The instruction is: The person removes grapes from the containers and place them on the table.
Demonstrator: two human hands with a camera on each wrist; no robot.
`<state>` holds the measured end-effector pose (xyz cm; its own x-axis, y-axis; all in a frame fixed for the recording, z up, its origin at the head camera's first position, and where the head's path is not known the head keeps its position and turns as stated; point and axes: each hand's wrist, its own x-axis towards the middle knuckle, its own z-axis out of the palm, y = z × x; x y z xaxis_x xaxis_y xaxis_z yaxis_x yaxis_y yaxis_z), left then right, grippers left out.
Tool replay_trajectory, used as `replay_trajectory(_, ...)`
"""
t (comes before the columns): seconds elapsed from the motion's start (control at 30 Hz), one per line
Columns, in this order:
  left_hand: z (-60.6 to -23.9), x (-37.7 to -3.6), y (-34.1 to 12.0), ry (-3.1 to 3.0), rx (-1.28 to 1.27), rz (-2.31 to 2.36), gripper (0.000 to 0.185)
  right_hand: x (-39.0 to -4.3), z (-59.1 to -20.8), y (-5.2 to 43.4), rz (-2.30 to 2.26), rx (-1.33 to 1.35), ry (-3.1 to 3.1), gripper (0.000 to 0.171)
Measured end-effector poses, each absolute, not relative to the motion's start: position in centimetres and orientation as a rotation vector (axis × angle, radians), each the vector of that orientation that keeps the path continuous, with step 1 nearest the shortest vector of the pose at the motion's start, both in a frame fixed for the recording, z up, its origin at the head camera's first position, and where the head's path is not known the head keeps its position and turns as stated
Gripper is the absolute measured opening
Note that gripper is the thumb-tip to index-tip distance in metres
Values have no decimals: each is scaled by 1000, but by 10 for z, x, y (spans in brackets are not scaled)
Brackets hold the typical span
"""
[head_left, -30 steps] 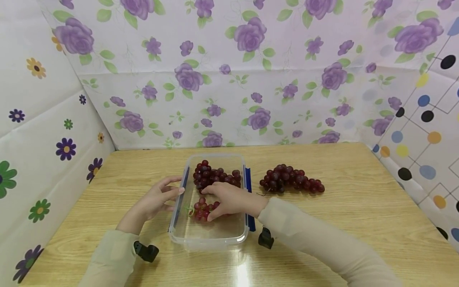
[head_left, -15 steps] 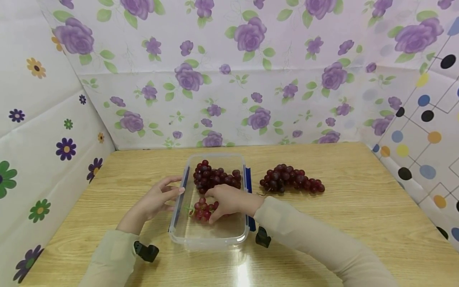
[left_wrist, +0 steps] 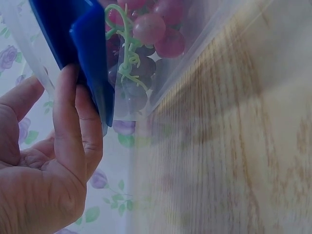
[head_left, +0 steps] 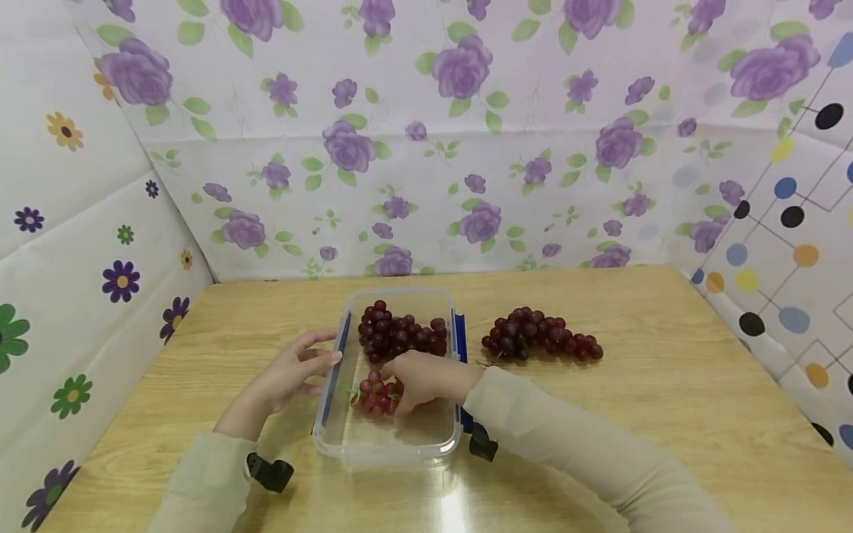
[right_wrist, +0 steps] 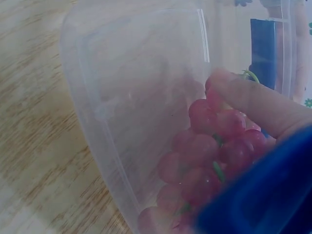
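Pale wood grain runs across the table (head_left: 666, 414), boxed in by flower-printed sheets. At the left, the person's left hand (head_left: 293, 370) lies with its fingers nearly straight, gripping nothing, the fingertips (left_wrist: 73, 112) resting against the blue clip (left_wrist: 92, 63) on the left wall of the clear plastic box (head_left: 386, 444). Inside the box, a dark bunch of grapes (head_left: 400, 334) fills the far end. Nearer the middle lies a small red grape cluster (head_left: 375, 394) with a green stem. The right hand (head_left: 426, 379) reaches into the box and has its fingers curled over this small cluster, holding it low against the box floor; from the right wrist a finger (right_wrist: 258, 105) shows lying across the red grapes. Farther right, out on the bare table and well apart from the box, lies a third bunch of dark grapes (head_left: 541, 333).
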<state>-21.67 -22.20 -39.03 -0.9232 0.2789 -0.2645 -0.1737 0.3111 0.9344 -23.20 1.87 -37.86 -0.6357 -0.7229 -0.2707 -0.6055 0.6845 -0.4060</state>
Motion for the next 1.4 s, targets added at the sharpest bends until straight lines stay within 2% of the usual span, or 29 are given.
replay_trajectory(0.4, -391, -216, -223, 2219, 92, 1652, 63, -230, -383, 15, -359, -1004, 2500, 66)
replay_trajectory(0.67, -391, -216, -223, 2227, 93, 1645, 63, -230, -385, 15, -370, -1025, 2516, 49)
replay_trajectory(1.13, -393, -215, -222, 2218, 84, 1662, 61, -230, -382, 16, -365, -1028, 2486, 51)
replay_trajectory(1.4, -394, -215, -222, 2219, 77, 1673, 61, -229, -381, 17, -373, -1084, 2494, 46)
